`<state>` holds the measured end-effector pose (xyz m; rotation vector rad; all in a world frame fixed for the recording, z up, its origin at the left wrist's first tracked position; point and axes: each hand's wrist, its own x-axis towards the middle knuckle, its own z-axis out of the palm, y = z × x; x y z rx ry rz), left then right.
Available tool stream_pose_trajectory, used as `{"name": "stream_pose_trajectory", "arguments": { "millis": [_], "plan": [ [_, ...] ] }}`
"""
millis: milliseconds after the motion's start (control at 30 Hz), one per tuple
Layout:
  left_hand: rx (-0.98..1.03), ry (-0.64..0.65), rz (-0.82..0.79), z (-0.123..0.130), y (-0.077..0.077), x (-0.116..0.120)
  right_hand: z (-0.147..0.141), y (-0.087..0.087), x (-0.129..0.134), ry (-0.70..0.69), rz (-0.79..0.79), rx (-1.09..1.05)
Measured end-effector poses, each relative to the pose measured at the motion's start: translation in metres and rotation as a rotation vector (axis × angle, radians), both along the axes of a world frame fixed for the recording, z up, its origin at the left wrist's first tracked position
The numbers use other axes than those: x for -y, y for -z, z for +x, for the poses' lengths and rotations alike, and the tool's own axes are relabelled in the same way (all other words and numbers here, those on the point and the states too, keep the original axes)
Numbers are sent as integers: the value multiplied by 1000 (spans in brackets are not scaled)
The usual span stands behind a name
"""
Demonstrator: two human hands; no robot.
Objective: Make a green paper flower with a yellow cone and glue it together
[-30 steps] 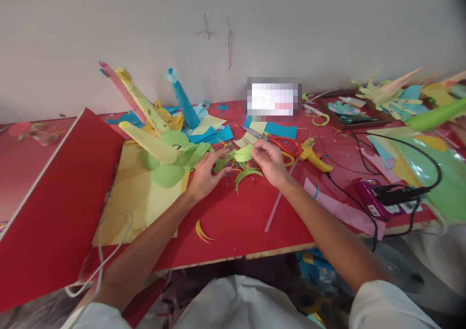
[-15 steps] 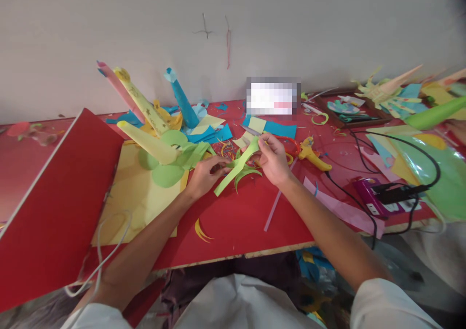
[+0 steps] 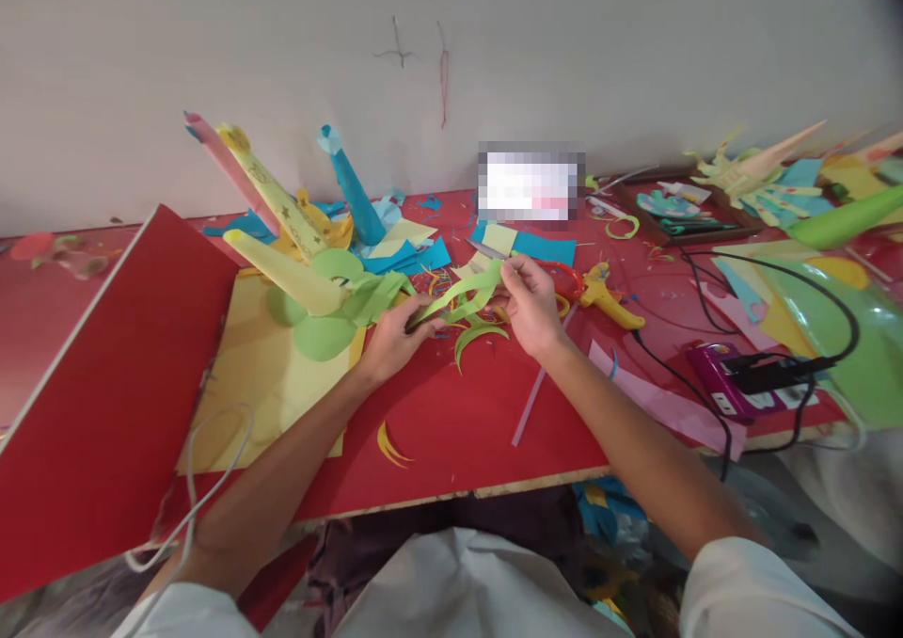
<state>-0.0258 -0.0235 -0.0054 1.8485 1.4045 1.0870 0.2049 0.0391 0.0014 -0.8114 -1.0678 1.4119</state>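
Note:
Between my hands, over the red table (image 3: 458, 431), are light green paper strips (image 3: 462, 290). My left hand (image 3: 395, 339) is closed on their left ends, thumb and fingers pinched. My right hand (image 3: 530, 307) pinches their other ends between thumb and fingers. Just below lies a curved green paper scrap (image 3: 480, 334). To the left, a pale yellow paper cone (image 3: 289, 276) leans up from green paper rounds (image 3: 324, 337), beside more green strips. Scissors with red and yellow handles (image 3: 564, 273) lie partly behind my right hand.
A yellow glue gun (image 3: 613, 307) with a black cable lies right of my right hand, near a purple power strip (image 3: 730, 384). A red board (image 3: 119, 393) stands at the left. Blue, pink and yellow cones (image 3: 359, 200) rise at the back. A dark tray (image 3: 691, 233) sits back right.
The free lower end of the green strip has swung up and left into my left hand, whose fingers now close on it. My right hand has stayed almost in place.

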Motion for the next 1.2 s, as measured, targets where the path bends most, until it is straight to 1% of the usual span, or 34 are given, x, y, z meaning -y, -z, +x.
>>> {"name": "stream_pose_trajectory", "arguments": {
  "millis": [100,200,333,433,500,533,633,700,733,833,900,967,1033,1100,1200],
  "plan": [
    [52,-16,-12,1,-3,1,1,2,-2,13,-18,18],
    [158,-18,-25,1,-4,1,-1,1,-1,-11,-26,9],
    [230,-25,-38,0,-1,-2,-4,-1,3,-51,-20,11],
    [256,-78,-32,-1,4,-4,-2,-3,3,-41,-11,-5],
    [216,-176,-28,-3,7,-5,0,-4,1,-20,2,-6],
    [166,-239,-18,-4,8,-6,1,-4,0,-9,9,1],
    [-57,-417,40,-11,7,-8,4,-2,-4,23,22,31],
    [-161,-468,73,-15,4,-9,4,0,-4,42,25,35],
    [-179,-476,88,-16,3,-9,4,0,-4,47,27,35],
    [-152,-476,179,-20,-1,-10,3,-2,-2,43,53,46],
    [-157,-486,254,-20,0,-11,3,-5,0,36,77,60],
    [-220,-488,312,-19,2,-10,3,-8,2,28,97,67],
    [-320,-456,354,-16,2,-8,3,-12,5,15,114,69],
    [-409,-378,390,-12,-1,-4,2,-15,8,-15,130,60],
    [-436,-176,405,-9,-7,1,-1,-18,13,-53,133,3]
  ]
}}
